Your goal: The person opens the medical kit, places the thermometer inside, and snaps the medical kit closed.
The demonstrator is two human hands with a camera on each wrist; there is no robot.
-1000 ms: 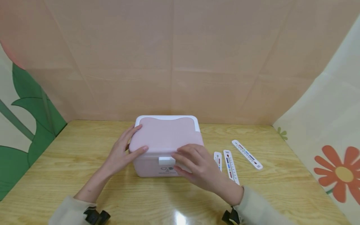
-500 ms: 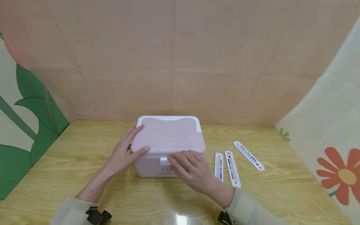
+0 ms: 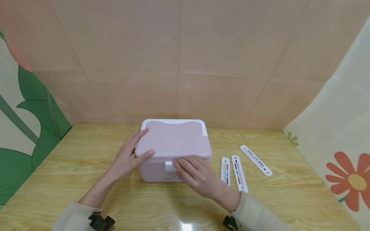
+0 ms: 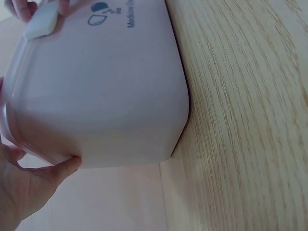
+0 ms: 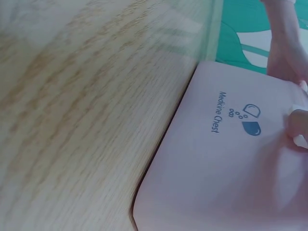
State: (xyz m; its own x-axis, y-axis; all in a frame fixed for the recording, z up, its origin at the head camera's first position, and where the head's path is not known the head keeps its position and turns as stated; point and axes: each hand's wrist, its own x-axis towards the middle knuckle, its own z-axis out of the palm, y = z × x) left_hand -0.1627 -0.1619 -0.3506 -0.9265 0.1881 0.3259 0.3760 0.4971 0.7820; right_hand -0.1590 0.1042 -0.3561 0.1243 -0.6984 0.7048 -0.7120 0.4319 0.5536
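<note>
Left hand [image 3: 127,156] spread against a medicine chest [image 3: 151,173], lower center, right hand [image 3: 194,175] pinching its latch [image 3: 169,166]: lid [image 3: 174,138] down, fastening unclear, three thermometers [image 3: 239,173] outside, lower right.

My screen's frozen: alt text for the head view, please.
A person's right hand grips the white latch on a closed pink box, the left hand resting on its left side. Three white thermometer strips lie to the right on a wooden table.

The right hand [image 3: 198,176] blocks the near end of the gap between pink box [image 3: 173,139] and thermometers [image 3: 225,170].
</note>
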